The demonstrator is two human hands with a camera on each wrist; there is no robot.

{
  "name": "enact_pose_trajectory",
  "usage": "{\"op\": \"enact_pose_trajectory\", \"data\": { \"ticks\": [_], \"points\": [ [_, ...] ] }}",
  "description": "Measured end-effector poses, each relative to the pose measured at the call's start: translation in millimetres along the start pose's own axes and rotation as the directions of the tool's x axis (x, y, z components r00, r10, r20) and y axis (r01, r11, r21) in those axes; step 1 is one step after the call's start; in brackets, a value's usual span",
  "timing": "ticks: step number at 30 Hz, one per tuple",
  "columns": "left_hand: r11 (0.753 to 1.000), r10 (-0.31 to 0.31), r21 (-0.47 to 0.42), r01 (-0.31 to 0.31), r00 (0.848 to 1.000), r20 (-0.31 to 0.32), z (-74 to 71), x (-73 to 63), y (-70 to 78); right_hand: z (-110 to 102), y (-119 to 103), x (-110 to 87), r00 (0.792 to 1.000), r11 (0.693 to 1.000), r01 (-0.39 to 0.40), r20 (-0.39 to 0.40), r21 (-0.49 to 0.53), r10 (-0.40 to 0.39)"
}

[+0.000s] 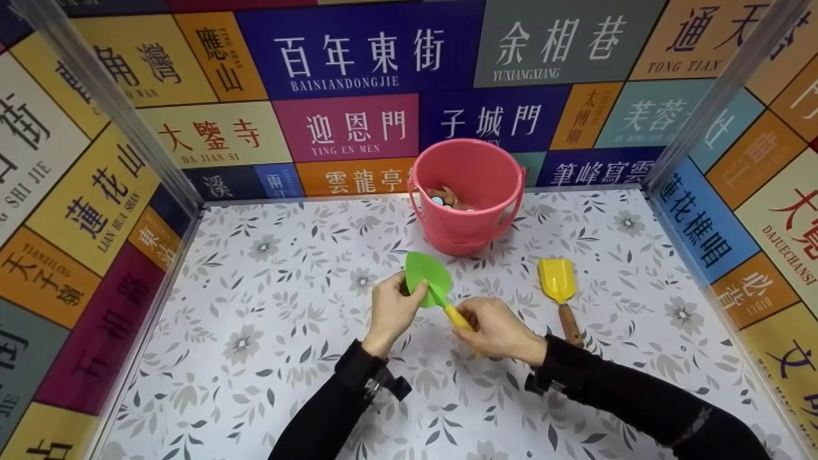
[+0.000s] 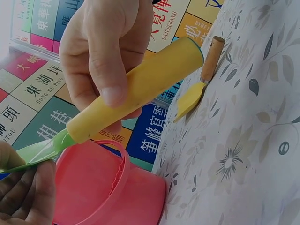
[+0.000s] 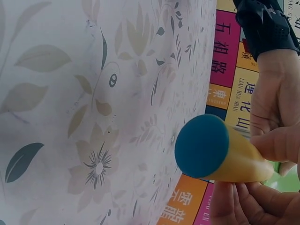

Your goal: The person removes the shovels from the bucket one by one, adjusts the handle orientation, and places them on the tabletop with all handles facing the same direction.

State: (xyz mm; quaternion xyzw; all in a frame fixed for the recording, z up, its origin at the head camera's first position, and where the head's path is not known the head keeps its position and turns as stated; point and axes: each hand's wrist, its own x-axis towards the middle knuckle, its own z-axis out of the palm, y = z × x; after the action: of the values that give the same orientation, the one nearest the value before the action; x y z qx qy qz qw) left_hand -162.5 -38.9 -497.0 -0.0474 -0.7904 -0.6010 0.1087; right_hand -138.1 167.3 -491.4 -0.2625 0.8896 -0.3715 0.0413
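A toy shovel with a green blade (image 1: 436, 271) and a yellow handle (image 2: 136, 89) is held up in front of the bucket. My left hand (image 1: 395, 310) pinches the blade, thumb on its upper face. My right hand (image 1: 501, 329) grips the handle between thumb and fingers. In the right wrist view the blue end cap (image 3: 201, 146) of the handle faces the camera. Just beyond the blade stands a pink bucket (image 1: 470, 217), its handle lowered; a few small objects (image 1: 445, 198) lie inside, partly hidden by the wall.
On the right lies a toy spade with a yellow blade (image 1: 558, 279) and brown handle (image 1: 571, 326). The tabletop (image 1: 268, 358) has a leaf-and-flower covering. Panels with colourful lettering (image 1: 358, 48) enclose the back and both sides.
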Motion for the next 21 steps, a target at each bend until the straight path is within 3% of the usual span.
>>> {"op": "enact_pose_trajectory", "data": {
  "ticks": [5,12,18,21],
  "points": [
    [1.000,0.012,-0.007,-0.012,1.000,-0.002,0.1,-0.5,-0.8,-1,-2,-0.1,1.000,1.000,-0.003,0.002,-0.006,0.003],
    [0.999,0.010,-0.034,-0.010,1.000,0.009,-3.2,0.0,-1.1,-3,-1,-2.0,0.998,0.996,0.060,-0.027,-0.060,-0.061],
    [0.990,0.117,-0.089,-0.111,0.991,0.063,-12.7,-2.1,-0.9,-13,-3,-3.2,0.999,0.998,0.031,-0.020,-0.059,-0.032],
    [0.982,0.181,-0.064,-0.176,0.979,0.095,-21.6,-5.9,-0.4,-22,-3,-3.5,1.000,0.998,0.011,-0.025,-0.056,-0.013]
  ]
}}
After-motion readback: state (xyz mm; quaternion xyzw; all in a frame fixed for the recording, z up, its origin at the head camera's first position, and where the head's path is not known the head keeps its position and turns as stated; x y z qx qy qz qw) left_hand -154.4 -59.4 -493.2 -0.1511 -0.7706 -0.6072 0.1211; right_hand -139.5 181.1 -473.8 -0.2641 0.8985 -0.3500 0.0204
